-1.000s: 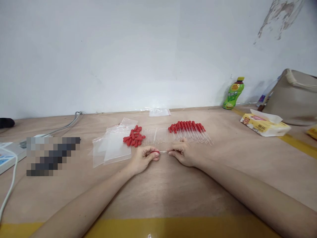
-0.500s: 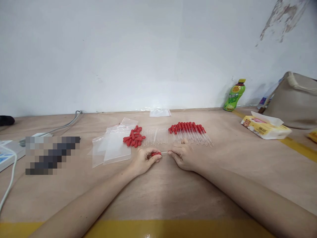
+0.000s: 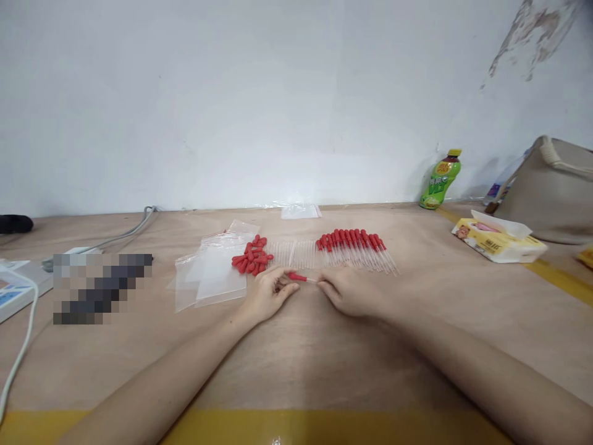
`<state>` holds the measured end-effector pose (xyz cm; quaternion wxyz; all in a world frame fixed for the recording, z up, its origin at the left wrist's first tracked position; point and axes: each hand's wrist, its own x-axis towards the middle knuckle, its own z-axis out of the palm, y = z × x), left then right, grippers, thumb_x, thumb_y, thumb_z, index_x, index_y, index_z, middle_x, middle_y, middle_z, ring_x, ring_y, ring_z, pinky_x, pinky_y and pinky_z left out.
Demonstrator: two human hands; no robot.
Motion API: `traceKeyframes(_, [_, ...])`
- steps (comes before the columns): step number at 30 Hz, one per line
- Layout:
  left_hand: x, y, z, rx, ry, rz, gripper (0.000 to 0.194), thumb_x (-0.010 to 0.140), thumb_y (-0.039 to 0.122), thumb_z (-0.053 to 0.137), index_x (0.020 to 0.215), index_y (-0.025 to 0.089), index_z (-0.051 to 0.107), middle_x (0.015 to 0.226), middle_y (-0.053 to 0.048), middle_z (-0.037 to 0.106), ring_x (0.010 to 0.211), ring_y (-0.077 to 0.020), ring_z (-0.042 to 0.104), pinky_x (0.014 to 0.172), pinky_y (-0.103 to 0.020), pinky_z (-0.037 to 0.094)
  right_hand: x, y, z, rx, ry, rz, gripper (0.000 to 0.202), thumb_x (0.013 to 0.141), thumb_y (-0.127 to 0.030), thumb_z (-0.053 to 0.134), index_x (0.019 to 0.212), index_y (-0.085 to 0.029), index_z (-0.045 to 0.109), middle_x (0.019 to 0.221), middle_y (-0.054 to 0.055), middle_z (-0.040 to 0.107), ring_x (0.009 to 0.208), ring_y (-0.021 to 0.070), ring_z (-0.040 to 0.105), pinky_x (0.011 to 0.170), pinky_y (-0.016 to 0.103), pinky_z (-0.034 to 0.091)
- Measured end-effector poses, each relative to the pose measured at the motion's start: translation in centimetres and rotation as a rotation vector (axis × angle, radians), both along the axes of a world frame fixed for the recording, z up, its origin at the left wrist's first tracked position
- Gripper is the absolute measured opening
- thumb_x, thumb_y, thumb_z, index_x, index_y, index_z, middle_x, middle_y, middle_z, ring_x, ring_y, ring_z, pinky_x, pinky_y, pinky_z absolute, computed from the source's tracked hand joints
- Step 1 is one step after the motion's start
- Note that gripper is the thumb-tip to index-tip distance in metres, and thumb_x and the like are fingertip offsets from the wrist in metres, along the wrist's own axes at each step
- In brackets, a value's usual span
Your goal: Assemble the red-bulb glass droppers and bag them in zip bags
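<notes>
A glass dropper tube with a red rubber bulb [image 3: 298,277] lies between my hands. My right hand [image 3: 345,290] pinches its clear tube. Beside the bulb's end, my left hand [image 3: 273,293] has its thumb and fingers apart, the forefinger near the bulb. Behind my left hand is a pile of loose red bulbs [image 3: 251,256]. A row of bare glass tubes [image 3: 296,254] lies to the right of the pile. Farther right, a row of tubes fitted with red bulbs [image 3: 354,241] fans out beyond my right hand.
Clear zip bags [image 3: 220,272] lie left of the bulbs, and another bag [image 3: 300,212] by the wall. A green bottle [image 3: 441,180], a tissue pack [image 3: 495,240] and a grey bag [image 3: 549,191] stand at the right. A cable [image 3: 127,233] runs at the left.
My left hand has loosened from the red bulb, which now shows more fully. My right hand still has the tube, and the bulb has shifted slightly right and away from me.
</notes>
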<state>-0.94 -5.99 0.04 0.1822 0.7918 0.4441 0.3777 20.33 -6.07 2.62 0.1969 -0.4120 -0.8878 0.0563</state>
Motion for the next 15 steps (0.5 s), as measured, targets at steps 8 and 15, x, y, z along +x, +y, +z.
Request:
traceKeyframes(8, [-0.2, -0.2, 0.3, -0.058, 0.07, -0.06, 0.021, 0.077, 0.027, 0.056, 0.095, 0.016, 0.061, 0.083, -0.005, 0.06, 0.068, -0.0121, 0.059, 0.062, -0.024, 0.051, 8.8, 6.1, 1.5, -0.084, 0.321, -0.889, 0.028, 0.071, -0.041, 0.049, 0.066, -0.017, 0.062, 0.065, 0.005, 0.063, 0.062, 0.0171, 0.057, 0.052, 0.023, 0.034])
traceKeyframes(15, [-0.1, -0.5, 0.7, -0.058, 0.108, -0.092, 0.016, 0.078, 0.024, 0.055, 0.089, 0.016, 0.062, 0.088, -0.005, 0.06, 0.068, -0.0111, 0.058, 0.063, -0.024, 0.05, 10.0, 6.4, -0.4, -0.163, 0.163, -0.98, 0.025, 0.068, -0.043, 0.048, 0.066, -0.021, 0.06, 0.068, 0.003, 0.063, 0.066, 0.018, 0.057, 0.053, 0.024, 0.032])
